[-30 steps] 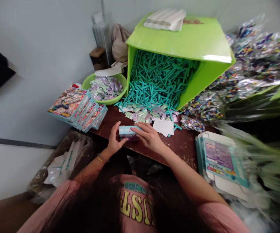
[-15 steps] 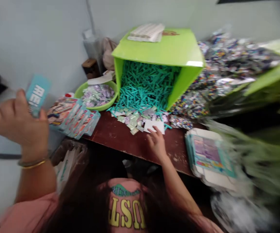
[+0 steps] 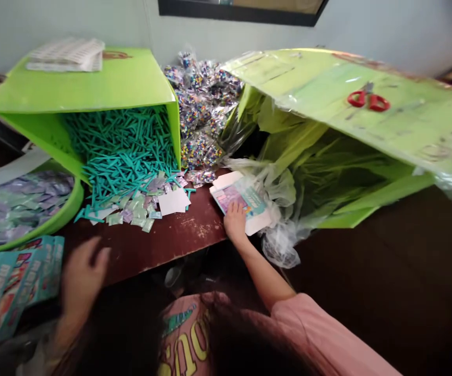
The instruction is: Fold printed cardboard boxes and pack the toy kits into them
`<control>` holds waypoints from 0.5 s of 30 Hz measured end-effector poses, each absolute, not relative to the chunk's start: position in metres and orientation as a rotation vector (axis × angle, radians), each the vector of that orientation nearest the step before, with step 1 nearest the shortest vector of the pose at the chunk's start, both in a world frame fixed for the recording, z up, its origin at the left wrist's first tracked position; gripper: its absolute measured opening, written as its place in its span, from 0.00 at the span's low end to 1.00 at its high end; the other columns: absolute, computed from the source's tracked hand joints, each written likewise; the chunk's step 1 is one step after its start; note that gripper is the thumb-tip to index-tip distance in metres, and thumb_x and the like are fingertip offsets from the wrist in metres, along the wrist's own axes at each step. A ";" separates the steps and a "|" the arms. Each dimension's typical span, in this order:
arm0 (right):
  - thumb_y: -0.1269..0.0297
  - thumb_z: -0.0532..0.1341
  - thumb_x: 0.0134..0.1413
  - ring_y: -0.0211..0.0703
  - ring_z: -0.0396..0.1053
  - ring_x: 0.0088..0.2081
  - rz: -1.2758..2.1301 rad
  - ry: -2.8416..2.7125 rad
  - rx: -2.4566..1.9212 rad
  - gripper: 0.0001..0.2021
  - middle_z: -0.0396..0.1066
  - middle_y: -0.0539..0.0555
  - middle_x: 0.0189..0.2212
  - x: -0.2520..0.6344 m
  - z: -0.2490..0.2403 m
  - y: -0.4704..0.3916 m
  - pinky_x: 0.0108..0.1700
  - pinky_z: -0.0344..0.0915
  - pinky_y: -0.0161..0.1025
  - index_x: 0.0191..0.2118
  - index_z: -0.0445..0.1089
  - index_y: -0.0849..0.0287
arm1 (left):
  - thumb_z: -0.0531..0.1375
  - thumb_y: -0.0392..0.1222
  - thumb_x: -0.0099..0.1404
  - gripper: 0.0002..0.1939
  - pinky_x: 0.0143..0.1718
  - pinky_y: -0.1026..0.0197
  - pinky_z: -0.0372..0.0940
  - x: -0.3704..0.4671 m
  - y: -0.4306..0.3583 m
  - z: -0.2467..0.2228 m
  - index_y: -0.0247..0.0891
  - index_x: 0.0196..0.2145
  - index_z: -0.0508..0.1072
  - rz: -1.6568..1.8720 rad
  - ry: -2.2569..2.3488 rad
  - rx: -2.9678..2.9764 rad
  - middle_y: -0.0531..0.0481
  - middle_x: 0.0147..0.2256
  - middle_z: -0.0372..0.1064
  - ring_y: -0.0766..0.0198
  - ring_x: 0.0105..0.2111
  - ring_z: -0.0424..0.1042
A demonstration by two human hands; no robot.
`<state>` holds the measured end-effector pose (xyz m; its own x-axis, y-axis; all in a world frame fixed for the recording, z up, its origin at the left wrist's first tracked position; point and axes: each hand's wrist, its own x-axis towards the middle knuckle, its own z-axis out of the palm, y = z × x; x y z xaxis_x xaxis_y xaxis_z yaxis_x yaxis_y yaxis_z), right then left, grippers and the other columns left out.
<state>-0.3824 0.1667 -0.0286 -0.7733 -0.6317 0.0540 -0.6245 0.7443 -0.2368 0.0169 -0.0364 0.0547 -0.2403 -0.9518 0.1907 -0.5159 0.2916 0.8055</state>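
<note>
Along the tabletop [image 3: 194,230], the right hand [image 3: 236,220] is touching flat cartons [image 3: 255,201], grip unclear, while the left hand [image 3: 83,277] is hovering wide near boxes [image 3: 16,284].

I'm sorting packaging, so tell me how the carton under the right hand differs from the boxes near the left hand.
The carton lies flat with white flaps out, while the boxes look folded into shape. The carton's upward face has a purple area; the boxes show orange-pink artwork. The right hand touches the carton; the left hand, blurred, is beside the boxes. Both carry teal print with pale lettering.
</note>
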 end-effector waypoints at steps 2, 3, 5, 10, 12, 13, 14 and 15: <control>0.79 0.54 0.57 0.68 0.59 0.67 -0.338 2.814 -1.164 0.31 0.61 0.80 0.64 -0.341 -0.026 0.173 0.64 0.57 0.66 0.67 0.59 0.76 | 0.67 0.61 0.51 0.25 0.56 0.35 0.66 -0.030 0.001 0.022 0.46 0.43 0.79 -1.410 -1.882 1.420 0.46 0.43 0.79 0.44 0.45 0.76; 0.79 0.53 0.58 0.65 0.59 0.67 -0.340 2.748 -1.255 0.32 0.61 0.78 0.65 -0.315 -0.024 0.176 0.64 0.58 0.64 0.68 0.58 0.73 | 0.68 0.62 0.50 0.33 0.54 0.37 0.69 -0.052 0.020 0.008 0.42 0.50 0.76 -1.749 -1.773 1.360 0.41 0.48 0.78 0.44 0.46 0.77; 0.76 0.53 0.61 0.61 0.58 0.67 -0.396 2.528 -1.518 0.32 0.59 0.72 0.68 -0.265 -0.016 0.180 0.65 0.58 0.60 0.70 0.56 0.67 | 0.71 0.60 0.49 0.43 0.56 0.42 0.69 -0.087 0.053 -0.008 0.40 0.59 0.70 -2.123 -1.484 1.177 0.35 0.57 0.72 0.43 0.54 0.74; 0.51 0.63 0.63 0.60 0.52 0.70 -0.757 2.182 -1.718 0.35 0.59 0.66 0.68 -0.218 0.013 0.159 0.69 0.53 0.60 0.71 0.56 0.58 | 0.68 0.54 0.60 0.32 0.57 0.44 0.71 -0.098 0.063 -0.002 0.41 0.58 0.70 -2.004 -0.936 1.383 0.40 0.54 0.75 0.46 0.54 0.76; 0.48 0.66 0.60 0.61 0.56 0.68 -0.903 2.308 -1.443 0.39 0.60 0.68 0.67 -0.229 0.024 0.140 0.68 0.55 0.59 0.71 0.55 0.59 | 0.68 0.52 0.61 0.30 0.53 0.43 0.74 -0.083 0.051 0.000 0.43 0.59 0.70 -1.900 -0.927 1.474 0.43 0.51 0.77 0.46 0.50 0.78; 0.47 0.68 0.57 0.61 0.61 0.65 -0.975 2.278 -1.339 0.41 0.63 0.66 0.65 -0.234 0.028 0.131 0.66 0.59 0.56 0.70 0.55 0.58 | 0.67 0.53 0.61 0.29 0.51 0.43 0.75 -0.075 0.047 -0.001 0.43 0.58 0.71 -1.827 -0.962 1.527 0.43 0.48 0.78 0.46 0.47 0.79; 0.46 0.69 0.55 0.59 0.66 0.62 -1.047 2.172 -1.294 0.42 0.67 0.63 0.62 -0.237 0.031 0.122 0.63 0.64 0.52 0.69 0.57 0.57 | 0.66 0.54 0.63 0.29 0.48 0.43 0.77 -0.068 0.043 -0.005 0.43 0.58 0.71 -1.737 -1.007 1.564 0.44 0.47 0.79 0.46 0.45 0.80; 0.46 0.70 0.54 0.55 0.70 0.57 -1.109 2.026 -1.294 0.40 0.70 0.59 0.59 -0.237 0.032 0.115 0.59 0.68 0.48 0.68 0.59 0.55 | 0.65 0.56 0.64 0.29 0.46 0.45 0.78 -0.061 0.039 -0.009 0.45 0.59 0.70 -1.641 -1.054 1.564 0.44 0.47 0.79 0.47 0.45 0.80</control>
